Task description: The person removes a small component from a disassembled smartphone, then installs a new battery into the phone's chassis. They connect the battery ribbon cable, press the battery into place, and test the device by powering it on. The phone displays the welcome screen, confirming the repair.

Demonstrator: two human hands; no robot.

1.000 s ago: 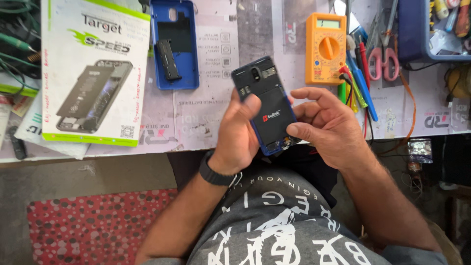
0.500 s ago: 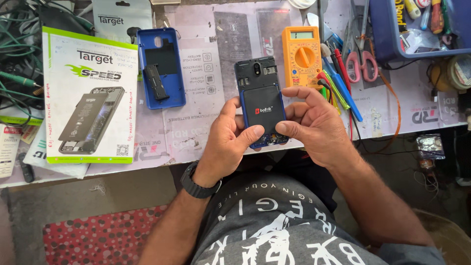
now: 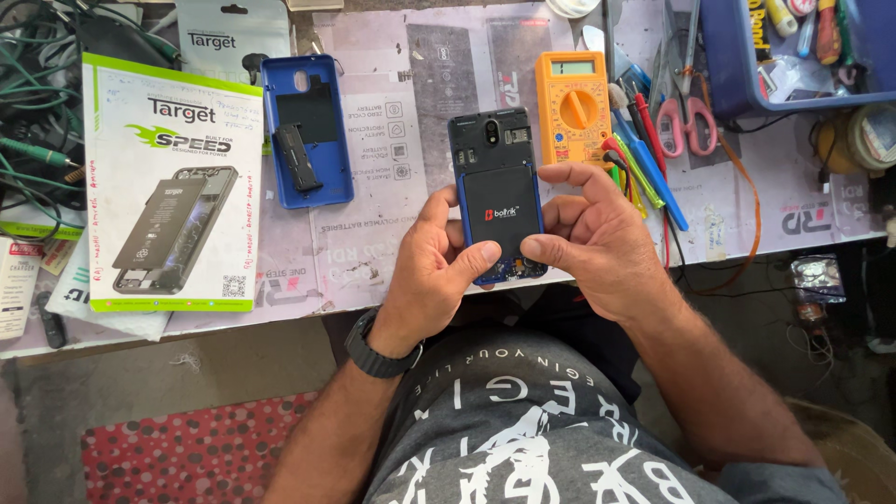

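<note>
An open dark blue phone (image 3: 495, 191) with its back cover off and a black battery seated in it is held upright over the bench edge. My left hand (image 3: 431, 275) grips its lower left side, thumb pressed on the phone's bottom end. My right hand (image 3: 597, 238) holds the lower right side, thumb on the bottom end beside the left thumb, index finger arched above. The blue back cover (image 3: 306, 126) lies inside-up on the bench to the left, with a small black part resting in it.
An orange multimeter (image 3: 572, 105) stands behind the phone, with screwdrivers (image 3: 644, 159) and pink-handled scissors (image 3: 686, 121) to its right. A white and green retail box (image 3: 173, 182) lies at left beside tangled cables (image 3: 37, 103). A blue tray (image 3: 793, 51) of tools sits at far right.
The phone has straightened from tilted to upright. Both thumbs have moved down onto its bottom end, and my right fingers have lifted off the battery.
</note>
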